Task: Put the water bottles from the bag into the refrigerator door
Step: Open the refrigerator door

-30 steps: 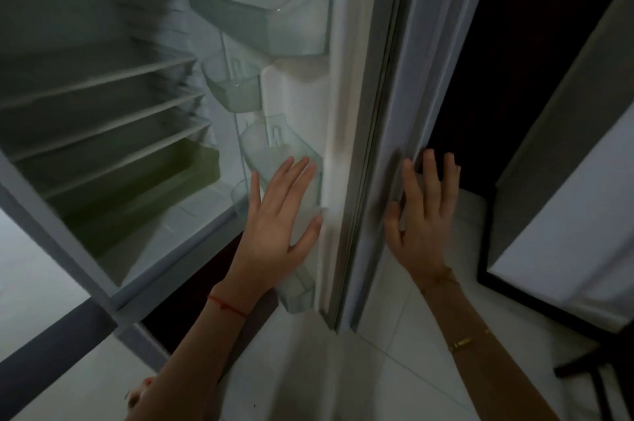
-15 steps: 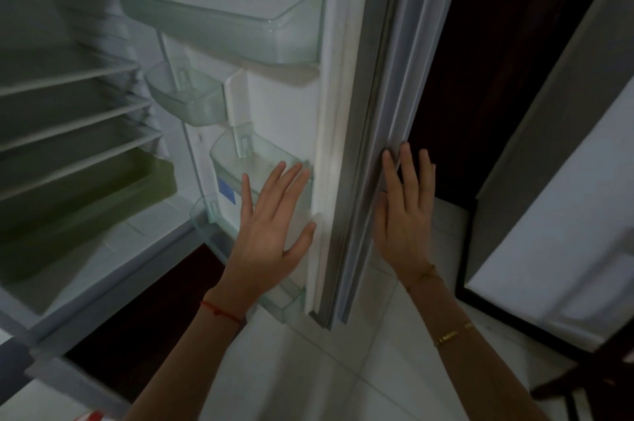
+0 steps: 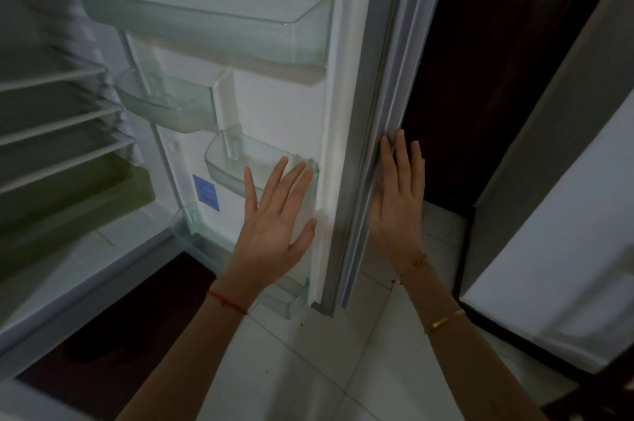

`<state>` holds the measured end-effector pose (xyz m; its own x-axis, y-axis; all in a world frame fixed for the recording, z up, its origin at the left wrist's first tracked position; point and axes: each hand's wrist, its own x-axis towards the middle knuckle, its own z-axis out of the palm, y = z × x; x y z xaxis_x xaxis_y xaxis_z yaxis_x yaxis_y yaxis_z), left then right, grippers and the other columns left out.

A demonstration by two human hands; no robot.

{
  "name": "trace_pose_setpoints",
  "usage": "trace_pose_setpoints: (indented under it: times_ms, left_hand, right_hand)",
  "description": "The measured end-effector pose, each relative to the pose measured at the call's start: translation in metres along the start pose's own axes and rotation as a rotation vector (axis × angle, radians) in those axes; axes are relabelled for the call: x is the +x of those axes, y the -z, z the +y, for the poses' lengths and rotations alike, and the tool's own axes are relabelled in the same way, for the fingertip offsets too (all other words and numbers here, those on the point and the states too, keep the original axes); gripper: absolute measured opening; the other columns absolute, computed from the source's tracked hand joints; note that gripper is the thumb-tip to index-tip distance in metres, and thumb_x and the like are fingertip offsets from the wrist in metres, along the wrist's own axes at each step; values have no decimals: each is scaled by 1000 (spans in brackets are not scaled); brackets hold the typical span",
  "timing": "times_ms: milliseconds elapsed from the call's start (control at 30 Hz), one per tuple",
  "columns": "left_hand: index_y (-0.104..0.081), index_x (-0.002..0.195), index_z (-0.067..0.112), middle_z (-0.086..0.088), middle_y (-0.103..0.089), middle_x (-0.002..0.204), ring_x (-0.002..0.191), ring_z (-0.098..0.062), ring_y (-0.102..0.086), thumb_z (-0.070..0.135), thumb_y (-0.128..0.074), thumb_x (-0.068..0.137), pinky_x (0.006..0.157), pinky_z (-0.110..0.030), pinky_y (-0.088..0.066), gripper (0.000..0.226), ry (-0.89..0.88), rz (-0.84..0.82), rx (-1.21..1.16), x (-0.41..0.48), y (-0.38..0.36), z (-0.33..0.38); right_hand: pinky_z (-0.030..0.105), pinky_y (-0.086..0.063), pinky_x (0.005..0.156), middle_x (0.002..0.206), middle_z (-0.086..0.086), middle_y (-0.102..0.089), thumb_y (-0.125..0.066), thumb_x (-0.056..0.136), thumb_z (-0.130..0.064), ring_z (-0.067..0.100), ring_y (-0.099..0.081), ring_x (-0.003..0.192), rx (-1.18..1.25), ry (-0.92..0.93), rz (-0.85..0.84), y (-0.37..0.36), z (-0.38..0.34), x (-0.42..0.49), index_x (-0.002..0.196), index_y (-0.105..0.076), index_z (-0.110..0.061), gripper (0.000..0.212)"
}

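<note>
The refrigerator door stood open — its clear bins were unblocked, reachable between both spread hands.

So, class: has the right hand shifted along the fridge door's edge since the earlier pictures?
No. The right hand lies flat on the door edge, level with the small door bin, as before; only the camera view has shifted.

A blue sticker sits on the inner wall of the refrigerator door (low, beside the shelves); its print is too small to read.
</note>
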<state>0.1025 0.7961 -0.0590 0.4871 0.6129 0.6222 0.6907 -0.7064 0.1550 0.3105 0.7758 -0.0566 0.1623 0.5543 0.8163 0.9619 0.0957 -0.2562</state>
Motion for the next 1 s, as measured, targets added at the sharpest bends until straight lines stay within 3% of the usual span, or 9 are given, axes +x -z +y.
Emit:
trace_pose_setpoints:
  times_ms: [400,1000]
  left_hand:
    - [-37,148,12,-4,-34,157,151,-26,-19,35,-54,92,116,-67,-8,63,-92,128,61,59,-49,1]
    - [-44,144,6,-9,-45,151,145,-23,-33,29,-52,92,117,-58,-19,57,-36,212,71,146,-130,6]
  right_hand:
    - [53,-16,120,163,1,-9,-45,91,3,23,-2,151,-58,-86,-35,-33,49,41,154,-15,-18,73]
    - [51,-16,121,163,-6,-3,-58,89,-2,23,0,152,-151,-48,-98,-111,141,116,155,-7,-21,85]
